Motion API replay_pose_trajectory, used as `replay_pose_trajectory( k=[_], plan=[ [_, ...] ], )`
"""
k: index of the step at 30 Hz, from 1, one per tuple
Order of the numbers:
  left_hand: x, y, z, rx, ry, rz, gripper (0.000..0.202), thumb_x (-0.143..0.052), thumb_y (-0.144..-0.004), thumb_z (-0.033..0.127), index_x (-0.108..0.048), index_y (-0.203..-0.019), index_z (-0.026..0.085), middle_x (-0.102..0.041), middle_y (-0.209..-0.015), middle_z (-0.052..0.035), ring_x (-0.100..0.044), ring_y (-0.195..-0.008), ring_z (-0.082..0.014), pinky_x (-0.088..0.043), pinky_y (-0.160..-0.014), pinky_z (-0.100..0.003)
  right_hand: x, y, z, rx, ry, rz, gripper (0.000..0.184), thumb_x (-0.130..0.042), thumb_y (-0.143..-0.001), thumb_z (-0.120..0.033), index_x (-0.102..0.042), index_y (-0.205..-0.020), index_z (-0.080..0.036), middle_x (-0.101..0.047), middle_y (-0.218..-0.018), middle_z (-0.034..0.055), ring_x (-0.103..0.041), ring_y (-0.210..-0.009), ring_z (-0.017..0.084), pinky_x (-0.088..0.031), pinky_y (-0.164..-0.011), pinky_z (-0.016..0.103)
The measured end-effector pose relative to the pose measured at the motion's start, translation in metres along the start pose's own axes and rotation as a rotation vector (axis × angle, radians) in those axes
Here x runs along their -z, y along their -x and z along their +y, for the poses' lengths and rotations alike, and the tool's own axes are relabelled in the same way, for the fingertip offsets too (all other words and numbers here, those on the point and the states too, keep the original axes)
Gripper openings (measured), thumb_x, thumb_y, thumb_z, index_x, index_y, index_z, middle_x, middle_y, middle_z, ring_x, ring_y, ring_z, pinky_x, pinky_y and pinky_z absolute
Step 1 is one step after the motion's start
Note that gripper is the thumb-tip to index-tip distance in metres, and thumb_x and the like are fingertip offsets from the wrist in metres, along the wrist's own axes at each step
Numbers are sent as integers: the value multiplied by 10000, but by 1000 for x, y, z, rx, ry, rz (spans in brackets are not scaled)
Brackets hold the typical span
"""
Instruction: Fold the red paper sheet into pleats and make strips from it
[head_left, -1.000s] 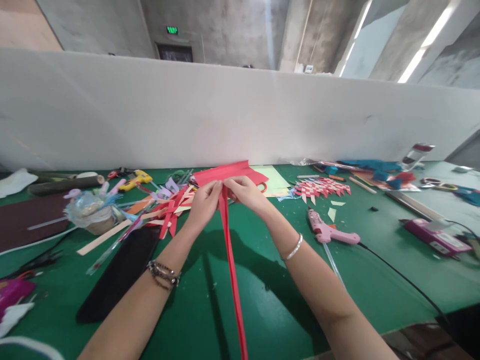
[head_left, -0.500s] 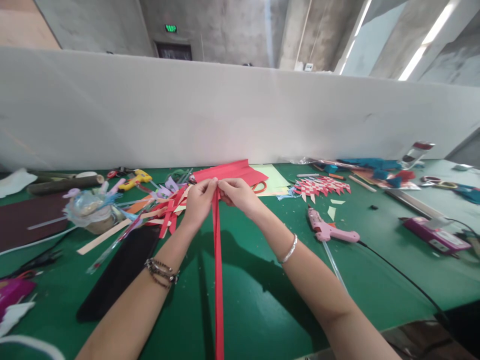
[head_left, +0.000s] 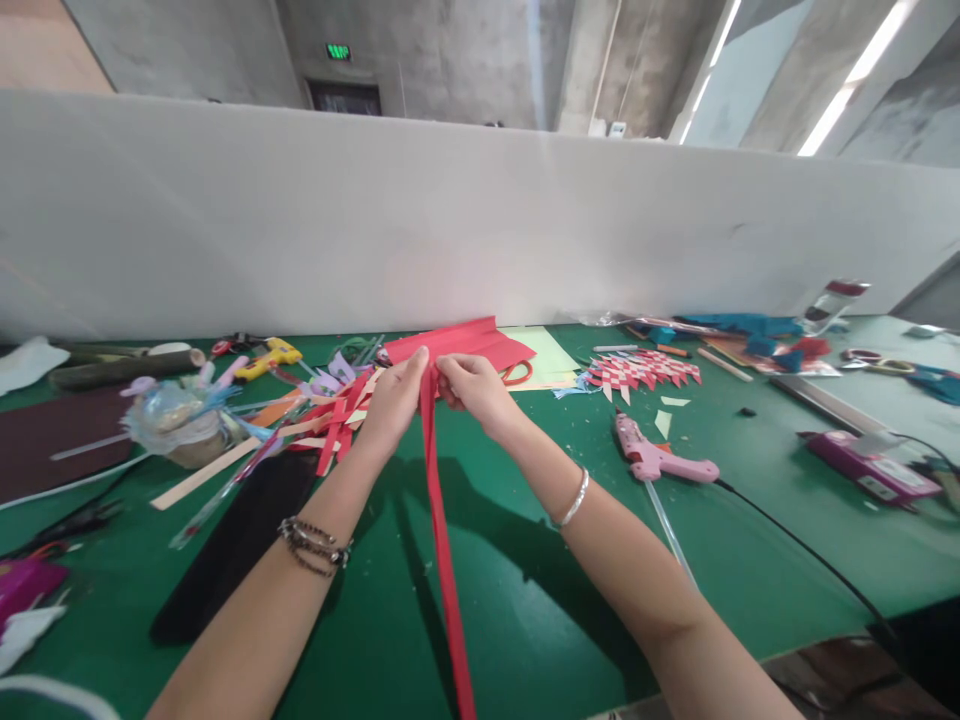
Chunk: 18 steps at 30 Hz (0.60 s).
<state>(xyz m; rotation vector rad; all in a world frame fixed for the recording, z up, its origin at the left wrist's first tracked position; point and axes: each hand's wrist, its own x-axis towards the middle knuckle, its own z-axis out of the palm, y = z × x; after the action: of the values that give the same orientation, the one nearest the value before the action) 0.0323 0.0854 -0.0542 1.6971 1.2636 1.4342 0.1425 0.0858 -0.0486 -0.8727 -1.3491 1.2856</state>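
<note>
A long red paper strip (head_left: 442, 530) hangs from both hands down toward the near table edge. My left hand (head_left: 396, 398) pinches its top end from the left. My right hand (head_left: 472, 388) pinches the same end from the right, fingers closed. Both hands are raised a little above the green table (head_left: 525, 560). Just behind them lies a folded red paper sheet (head_left: 465, 342). A heap of red, pink and cream strips (head_left: 334, 415) lies just left of my left hand.
A pink glue gun (head_left: 660, 460) with a black cable lies right of my right arm. A woven red-and-white piece (head_left: 641, 370) sits behind it. A yellow glue gun (head_left: 270, 355), a black flat piece (head_left: 232, 545) and a white partition wall (head_left: 480, 220) are around.
The hands have shifted slightly left and up, and the hanging strip has swung a little; both hands keep their pinch on its top end.
</note>
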Motion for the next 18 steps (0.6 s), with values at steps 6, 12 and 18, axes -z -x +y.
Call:
replay_pose_trajectory(
  k=[6,12,18],
  plan=[
    [-1,3,7,-74,-42,-2,394,-454,-790,460,-395,-505,195,-369,-471,48,-344,-467,-98,-286,-466,-227,5,2,-5,44,26,28,327,-429,-820,-237,-379,-502,-180,-340,-405,-80,-297,-373,41,-232,-386,188],
    [0,6,9,-105,-52,-2,404,-430,-801,460,-436,-501,190,-389,-459,40,-356,-466,-105,-314,-494,-229,2,2,-1,93,39,-61,310,-483,-798,-281,-381,-523,-181,-356,-429,-80,-319,-399,44,-239,-409,194],
    [-1,6,5,-101,-34,60,405,-439,-802,447,-367,-495,194,-333,-459,46,-319,-466,-95,-286,-476,-226,1,2,0,57,73,-80,299,-434,-802,-204,-379,-509,-177,-380,-412,-74,-318,-390,42,-238,-416,192]
  ],
)
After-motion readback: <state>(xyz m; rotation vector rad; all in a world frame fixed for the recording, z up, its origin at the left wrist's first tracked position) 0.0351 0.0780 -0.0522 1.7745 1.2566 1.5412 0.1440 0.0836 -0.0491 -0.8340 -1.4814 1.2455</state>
